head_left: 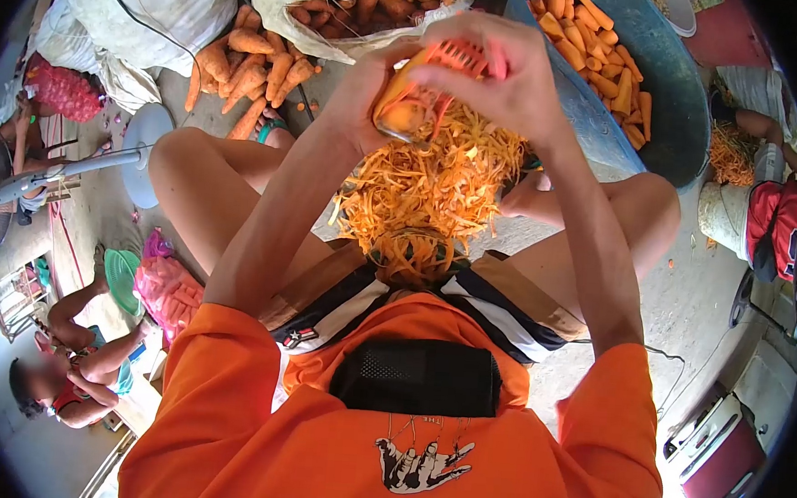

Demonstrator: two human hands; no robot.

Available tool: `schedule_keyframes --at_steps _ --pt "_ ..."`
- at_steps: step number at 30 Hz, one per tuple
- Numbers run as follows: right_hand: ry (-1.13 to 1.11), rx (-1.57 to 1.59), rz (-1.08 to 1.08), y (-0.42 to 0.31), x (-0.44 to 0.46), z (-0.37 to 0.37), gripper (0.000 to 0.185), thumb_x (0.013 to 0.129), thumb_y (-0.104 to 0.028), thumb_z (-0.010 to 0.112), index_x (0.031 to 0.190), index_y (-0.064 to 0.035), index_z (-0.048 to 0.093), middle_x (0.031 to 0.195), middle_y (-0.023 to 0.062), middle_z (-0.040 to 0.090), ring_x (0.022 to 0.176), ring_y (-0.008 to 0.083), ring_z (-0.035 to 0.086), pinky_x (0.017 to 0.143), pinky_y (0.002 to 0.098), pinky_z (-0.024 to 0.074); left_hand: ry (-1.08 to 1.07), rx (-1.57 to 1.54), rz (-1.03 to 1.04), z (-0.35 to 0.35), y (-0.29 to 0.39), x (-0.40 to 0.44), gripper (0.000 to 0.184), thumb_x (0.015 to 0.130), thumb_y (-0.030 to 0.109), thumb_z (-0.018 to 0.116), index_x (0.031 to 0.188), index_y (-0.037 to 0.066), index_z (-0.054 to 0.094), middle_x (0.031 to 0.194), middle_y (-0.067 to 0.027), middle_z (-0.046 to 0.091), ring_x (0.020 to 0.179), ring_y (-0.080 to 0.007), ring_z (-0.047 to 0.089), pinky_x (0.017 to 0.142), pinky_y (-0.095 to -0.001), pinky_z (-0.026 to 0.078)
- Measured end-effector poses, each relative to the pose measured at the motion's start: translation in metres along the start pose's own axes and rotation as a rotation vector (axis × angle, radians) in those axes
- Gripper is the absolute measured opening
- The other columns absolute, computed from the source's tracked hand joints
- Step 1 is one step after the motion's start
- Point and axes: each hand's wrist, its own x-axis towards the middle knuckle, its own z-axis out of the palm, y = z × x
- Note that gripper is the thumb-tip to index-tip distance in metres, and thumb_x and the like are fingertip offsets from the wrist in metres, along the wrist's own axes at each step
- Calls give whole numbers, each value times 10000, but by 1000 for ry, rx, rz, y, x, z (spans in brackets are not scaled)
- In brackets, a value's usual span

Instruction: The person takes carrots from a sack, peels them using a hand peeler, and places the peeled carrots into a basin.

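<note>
Over the peelings (434,187), the left hand (360,96) curls fingers round a carrot (401,116). The right hand (523,83) pinches a red peeler (465,56) with its fingers.

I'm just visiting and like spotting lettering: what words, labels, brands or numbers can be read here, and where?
"THE": small print on the orange shirt.
Star patch on the shorts: any lettering too small to read.
White mark on the red garment at right: too blurred.
</note>
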Motion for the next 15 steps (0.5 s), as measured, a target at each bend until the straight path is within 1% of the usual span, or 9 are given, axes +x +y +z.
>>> schedule_keyframes --at_steps 1,2,4,5,7,8,10,13,15 --pt "28 6 -30 19 -1 1 143 962 -138 760 962 -4 711 925 93 775 777 150 739 696 250 577 7 -1 -6 -4 0 0 318 1059 328 571 1213 53 616 1001 -56 681 858 -153 670 688 -299 577" --pt "85 142 145 48 -4 -8 178 920 -161 809 951 -8 725 910 68 767 778 112 708 690 243 567 -25 -12 -34 -10 -1 -1 316 1056 323 575 1211 53 622 999 -58 681 857 -153 668 679 -299 564" --pt "197 458 183 40 8 -26 86 1004 -15 667 961 -8 593 917 115 726 775 173 731 641 338 591 -68 -30 -28 -6 1 -2 306 1047 310 586 1198 48 633 985 -56 673 846 -149 662 660 -301 529" --pt "193 456 177 31 6 -25 86 1004 -15 667 961 -8 593 917 115 726 775 173 731 641 338 591 -71 -29 -21 -5 2 -2 306 1047 310 586 1198 48 633 985 -56 673 846 -149 662 660 -301 529" --pt "141 407 371 12 1 -13 152 940 -99 773 1026 -4 693 942 79 757 881 130 714 797 256 567 -56 -71 -10 -5 6 -1 309 1045 305 596 1206 42 623 998 -56 656 850 -150 656 664 -303 534" --pt "190 315 238 -5 -2 4 231 865 -180 871 919 -4 731 912 86 770 769 70 663 680 238 557 -54 -73 -5 -5 4 0 309 1045 305 596 1206 42 623 998 -56 656 850 -150 656 664 -303 534" --pt "151 255 158 0 3 4 238 852 -176 882 925 -6 732 927 73 767 772 63 656 679 242 555 -31 -48 56 -5 1 2 312 1048 288 600 1240 43 609 1017 -60 638 863 -160 647 668 -310 537" --pt "192 472 312 12 15 -17 71 999 -29 682 1012 -6 616 918 96 726 786 152 722 659 322 586 -80 -63 -9 -7 3 -1 300 1059 278 581 1251 49 608 1042 -72 637 893 -176 647 680 -308 545" --pt "360 369 275 45 8 -26 121 963 -51 745 1023 0 653 930 69 726 814 121 703 686 286 564 -67 -100 -22 -3 3 -4 301 1067 285 567 1255 54 607 1042 -73 636 907 -189 645 685 -295 541"
